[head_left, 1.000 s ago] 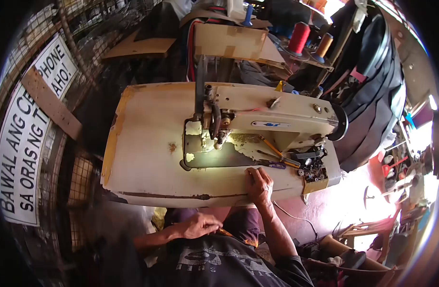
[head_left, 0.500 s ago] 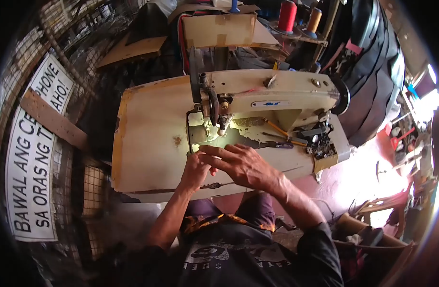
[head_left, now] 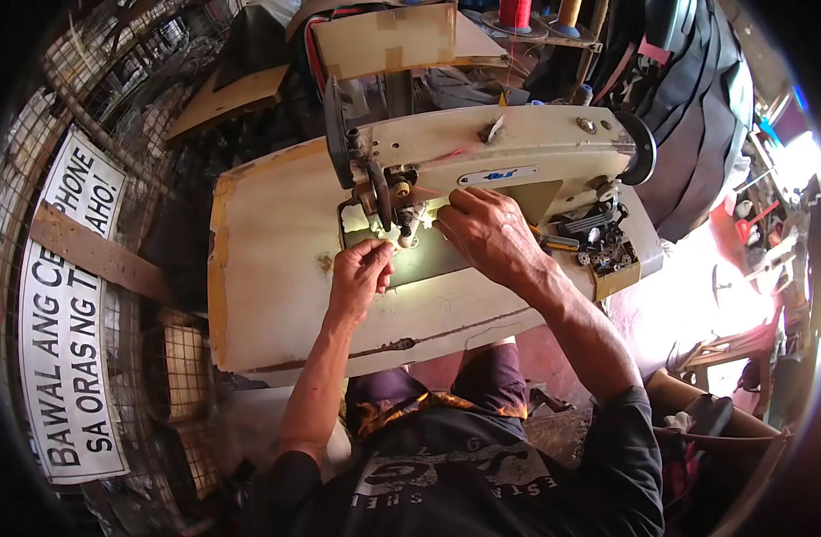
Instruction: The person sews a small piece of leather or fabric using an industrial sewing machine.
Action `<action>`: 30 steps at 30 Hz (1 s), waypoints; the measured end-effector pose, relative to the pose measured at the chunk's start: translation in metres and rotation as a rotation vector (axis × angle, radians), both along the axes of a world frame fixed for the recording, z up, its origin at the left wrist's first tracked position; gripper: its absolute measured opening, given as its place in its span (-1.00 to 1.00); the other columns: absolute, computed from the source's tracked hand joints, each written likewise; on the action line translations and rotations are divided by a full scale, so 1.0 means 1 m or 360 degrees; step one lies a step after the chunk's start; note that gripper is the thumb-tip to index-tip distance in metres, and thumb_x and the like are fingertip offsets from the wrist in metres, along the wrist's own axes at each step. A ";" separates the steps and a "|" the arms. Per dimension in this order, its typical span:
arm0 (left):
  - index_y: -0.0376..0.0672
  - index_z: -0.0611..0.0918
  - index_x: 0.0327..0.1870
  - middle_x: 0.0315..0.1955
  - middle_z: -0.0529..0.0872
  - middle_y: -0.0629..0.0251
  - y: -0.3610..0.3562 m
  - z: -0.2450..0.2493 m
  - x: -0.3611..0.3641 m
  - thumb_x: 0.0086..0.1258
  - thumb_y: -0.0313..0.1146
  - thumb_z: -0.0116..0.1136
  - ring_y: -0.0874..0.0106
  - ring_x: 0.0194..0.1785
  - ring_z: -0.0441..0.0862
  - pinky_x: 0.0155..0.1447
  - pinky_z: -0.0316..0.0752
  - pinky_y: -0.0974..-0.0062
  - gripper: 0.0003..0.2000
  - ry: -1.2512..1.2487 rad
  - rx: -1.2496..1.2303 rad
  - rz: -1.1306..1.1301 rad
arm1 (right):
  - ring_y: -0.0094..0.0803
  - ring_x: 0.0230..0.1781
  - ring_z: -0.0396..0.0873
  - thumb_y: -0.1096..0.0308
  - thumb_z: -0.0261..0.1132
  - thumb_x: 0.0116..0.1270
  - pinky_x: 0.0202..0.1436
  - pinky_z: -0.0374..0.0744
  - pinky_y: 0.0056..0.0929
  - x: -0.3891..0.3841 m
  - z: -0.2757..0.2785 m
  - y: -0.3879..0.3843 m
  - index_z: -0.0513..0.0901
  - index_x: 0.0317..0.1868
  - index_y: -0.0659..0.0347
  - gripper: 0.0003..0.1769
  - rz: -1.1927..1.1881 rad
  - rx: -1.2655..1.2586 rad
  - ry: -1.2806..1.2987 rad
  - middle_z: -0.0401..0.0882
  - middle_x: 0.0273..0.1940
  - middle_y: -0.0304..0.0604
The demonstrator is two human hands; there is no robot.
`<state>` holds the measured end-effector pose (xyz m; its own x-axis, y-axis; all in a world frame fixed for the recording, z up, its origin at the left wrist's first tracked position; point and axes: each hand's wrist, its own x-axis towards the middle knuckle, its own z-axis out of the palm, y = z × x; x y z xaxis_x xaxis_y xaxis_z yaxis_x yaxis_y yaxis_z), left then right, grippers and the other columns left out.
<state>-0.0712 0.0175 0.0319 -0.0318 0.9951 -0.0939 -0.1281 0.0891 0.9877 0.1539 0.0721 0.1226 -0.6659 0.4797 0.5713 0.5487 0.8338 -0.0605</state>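
Note:
A cream sewing machine point(head_left: 535, 148) stands on a worn white table point(head_left: 272, 259), its needle area point(head_left: 408, 234) lit by a lamp. My left hand point(head_left: 361, 276) is closed in a pinch just in front and left of the needle area; what lies between its fingertips is too small to make out. On the other side, my right hand point(head_left: 489, 231) is curled with its fingertips close to the right of the needle area, and whatever they grip is hidden. A thin red thread runs over the machine's head.
Metal parts and tools point(head_left: 598, 240) lie at the table's right end. Red point(head_left: 515, 13) and orange point(head_left: 568, 16) thread spools stand behind the machine. A cardboard box point(head_left: 383, 43) is at the back, a lettered sign point(head_left: 66, 358) at the left, dark sheets point(head_left: 697, 134) at the right.
My hands have come apart. The right one has moved up and right to the needle area, and the left one has risen toward it. The view has shifted slightly.

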 end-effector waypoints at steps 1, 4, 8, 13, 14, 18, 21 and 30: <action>-0.23 0.72 -0.14 -0.56 0.57 0.48 0.003 -0.004 0.000 0.55 -0.34 0.17 0.71 -0.56 0.42 -0.51 0.35 0.71 -0.84 -0.0027 -0.0053 0.0017 | -0.18 -0.29 0.58 0.41 0.35 0.15 -0.21 0.59 -0.20 -0.001 -0.002 0.001 0.59 -0.37 0.22 -0.89 -0.0051 -0.0015 0.0004 0.49 -0.38 -0.14; -0.22 0.71 -0.11 -0.55 0.58 0.48 0.011 -0.012 0.002 0.54 -0.37 0.17 0.74 -0.58 0.35 -0.53 0.27 0.74 -0.86 -0.0075 -0.0015 -0.0019 | -0.16 -0.25 0.59 0.41 0.29 0.05 -0.19 0.59 -0.18 -0.007 -0.007 0.003 0.56 -0.40 0.23 -0.89 -0.0173 -0.0025 0.0028 0.51 -0.36 -0.11; -0.18 0.67 -0.11 -0.57 0.51 0.49 0.016 -0.011 0.007 0.54 -0.39 0.17 0.71 -0.60 0.33 -0.56 0.21 0.73 -0.91 -0.0166 0.0028 0.0044 | -0.19 -0.26 0.58 0.38 0.29 0.01 -0.19 0.58 -0.20 -0.013 -0.007 0.006 0.55 -0.41 0.23 -0.86 -0.0210 0.0073 0.0111 0.48 -0.38 -0.14; -0.21 0.70 -0.12 -0.52 0.57 0.49 0.018 -0.017 0.004 0.52 -0.44 0.18 0.74 -0.57 0.32 -0.54 0.18 0.73 -0.92 -0.0234 0.0006 0.0098 | -0.21 -0.27 0.56 0.37 0.28 -0.01 -0.19 0.56 -0.22 -0.014 -0.010 0.010 0.55 -0.39 0.24 -0.83 -0.0191 0.0102 0.0161 0.46 -0.38 -0.16; -0.20 0.69 -0.16 -0.55 0.53 0.49 0.018 -0.016 0.005 0.52 -0.44 0.19 0.73 -0.59 0.31 -0.55 0.18 0.72 -0.93 -0.0223 0.0004 0.0131 | -0.21 -0.28 0.56 0.37 0.28 -0.01 -0.19 0.56 -0.23 -0.014 -0.009 0.010 0.55 -0.39 0.24 -0.83 -0.0190 0.0083 0.0155 0.46 -0.38 -0.16; -0.20 0.70 -0.17 -0.54 0.54 0.50 0.017 -0.016 0.002 0.51 -0.45 0.20 0.73 -0.58 0.30 -0.54 0.17 0.72 -0.93 -0.0207 0.0039 0.0097 | -0.23 -0.30 0.55 0.37 0.29 -0.02 -0.21 0.55 -0.24 -0.014 -0.005 0.008 0.55 -0.39 0.24 -0.82 -0.0170 0.0029 0.0164 0.45 -0.39 -0.17; -0.19 0.71 -0.17 -0.55 0.53 0.52 0.017 -0.015 0.002 0.51 -0.44 0.21 0.73 -0.57 0.30 -0.54 0.16 0.72 -0.93 -0.0215 0.0044 0.0091 | -0.29 -0.38 0.52 0.42 0.43 -0.02 -0.29 0.53 -0.29 -0.016 -0.003 0.009 0.60 -0.39 0.21 -0.82 -0.0124 0.0086 0.0202 0.42 -0.44 -0.22; -0.26 0.68 -0.08 -0.63 0.41 0.58 0.004 -0.004 0.000 0.55 -0.40 0.14 0.76 -0.60 0.17 -0.53 0.08 0.72 -0.86 -0.0278 0.0073 0.0050 | -0.33 -0.38 0.51 0.37 0.32 -0.07 -0.28 0.51 -0.33 -0.020 0.010 0.012 0.64 -0.30 0.22 -0.75 0.0115 0.0186 0.0060 0.44 -0.42 -0.24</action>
